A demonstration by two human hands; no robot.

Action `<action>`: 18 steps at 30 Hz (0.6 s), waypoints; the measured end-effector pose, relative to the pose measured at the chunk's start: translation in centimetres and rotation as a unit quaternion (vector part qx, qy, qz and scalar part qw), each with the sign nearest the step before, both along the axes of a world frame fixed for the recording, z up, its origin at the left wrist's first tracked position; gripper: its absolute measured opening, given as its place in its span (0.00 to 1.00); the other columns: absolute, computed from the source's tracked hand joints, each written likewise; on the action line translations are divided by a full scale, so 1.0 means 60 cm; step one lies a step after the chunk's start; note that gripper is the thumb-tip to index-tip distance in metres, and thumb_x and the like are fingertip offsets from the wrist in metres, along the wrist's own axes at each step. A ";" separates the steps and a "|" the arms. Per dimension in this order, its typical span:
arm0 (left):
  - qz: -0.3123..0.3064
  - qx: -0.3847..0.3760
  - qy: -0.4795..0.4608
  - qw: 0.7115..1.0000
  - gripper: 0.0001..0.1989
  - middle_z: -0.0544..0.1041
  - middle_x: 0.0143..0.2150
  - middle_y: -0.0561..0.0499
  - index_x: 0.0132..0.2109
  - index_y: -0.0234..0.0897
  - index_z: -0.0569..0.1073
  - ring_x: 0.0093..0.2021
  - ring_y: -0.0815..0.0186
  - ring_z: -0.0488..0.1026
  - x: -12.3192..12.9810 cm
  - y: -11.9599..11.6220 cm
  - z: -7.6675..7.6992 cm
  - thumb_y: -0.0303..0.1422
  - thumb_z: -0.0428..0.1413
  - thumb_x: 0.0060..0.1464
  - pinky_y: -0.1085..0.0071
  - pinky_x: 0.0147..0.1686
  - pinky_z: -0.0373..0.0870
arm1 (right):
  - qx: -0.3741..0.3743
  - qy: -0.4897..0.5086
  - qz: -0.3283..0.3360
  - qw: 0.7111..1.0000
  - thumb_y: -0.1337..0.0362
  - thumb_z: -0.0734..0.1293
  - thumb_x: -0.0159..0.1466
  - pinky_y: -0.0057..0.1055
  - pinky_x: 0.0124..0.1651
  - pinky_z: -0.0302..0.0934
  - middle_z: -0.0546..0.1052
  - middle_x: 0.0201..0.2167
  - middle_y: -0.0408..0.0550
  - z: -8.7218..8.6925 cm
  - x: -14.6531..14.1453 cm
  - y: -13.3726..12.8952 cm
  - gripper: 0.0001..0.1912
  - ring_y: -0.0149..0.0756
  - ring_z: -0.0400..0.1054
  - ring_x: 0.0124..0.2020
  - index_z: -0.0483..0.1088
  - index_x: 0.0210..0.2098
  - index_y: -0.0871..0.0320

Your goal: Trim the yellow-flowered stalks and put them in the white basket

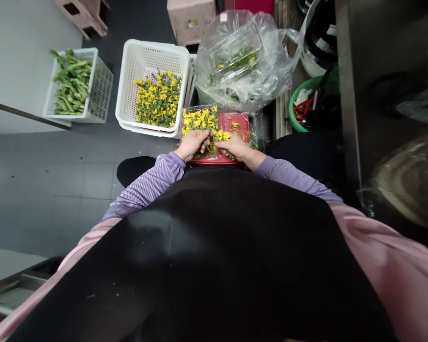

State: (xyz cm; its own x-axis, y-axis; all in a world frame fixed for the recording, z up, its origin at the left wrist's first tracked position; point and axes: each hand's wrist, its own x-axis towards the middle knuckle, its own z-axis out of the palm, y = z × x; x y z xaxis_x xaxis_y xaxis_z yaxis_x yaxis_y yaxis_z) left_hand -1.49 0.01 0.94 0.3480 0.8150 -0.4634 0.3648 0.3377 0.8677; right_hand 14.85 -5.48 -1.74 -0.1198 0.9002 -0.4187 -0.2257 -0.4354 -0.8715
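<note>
My left hand (194,144) is closed in a pinch at the near edge of a clear plastic tray (184,114) filled with yellow-blossomed green flowers (201,118). A thin green stem pokes out near its fingertips. Just to the right, my right hand (238,147) is closed around a few yellow flowers (222,136) with green stems, the blossoms showing above its fingers. The two hands almost meet. Behind the right hand lies a red tray (240,119) with a few loose flowers and green scraps on it.
A white basket (123,90) of the same flowers stands at left, and another basket (102,90) with thick green stalks beyond it. A clear plastic bag (271,61) holding plastic boxes sits ahead. At right are a green basket (294,114) and a metal counter edge (347,95).
</note>
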 end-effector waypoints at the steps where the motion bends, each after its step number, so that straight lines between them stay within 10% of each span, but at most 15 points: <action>1: 0.000 -0.006 -0.002 1.000 0.18 0.70 0.23 0.56 0.35 0.35 0.74 0.17 0.77 0.58 -0.003 0.001 0.003 0.47 0.62 0.63 0.75 0.19 0.58 | -0.005 0.002 0.001 1.000 0.74 0.73 0.57 0.24 0.20 0.49 0.67 0.16 0.37 0.000 0.001 0.000 0.11 0.25 0.55 0.18 0.68 0.28 0.56; 18: -0.115 -0.071 0.037 0.990 0.31 0.70 0.20 0.50 0.30 0.35 0.73 0.19 0.70 0.68 0.025 0.002 -0.007 0.59 0.52 0.64 0.68 0.27 0.67 | -0.014 0.058 -0.020 0.998 0.70 0.76 0.57 0.24 0.19 0.49 0.71 0.18 0.39 -0.012 0.002 0.002 0.12 0.24 0.55 0.17 0.69 0.28 0.57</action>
State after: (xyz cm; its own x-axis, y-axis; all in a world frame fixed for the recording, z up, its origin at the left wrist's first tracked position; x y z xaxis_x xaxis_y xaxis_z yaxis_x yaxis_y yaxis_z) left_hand 0.02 0.10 0.54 0.4774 0.6432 -0.5987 0.5070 0.3548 0.7855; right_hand 14.96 -5.34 -2.47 -0.1322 0.8937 -0.4287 -0.3415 -0.4471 -0.8267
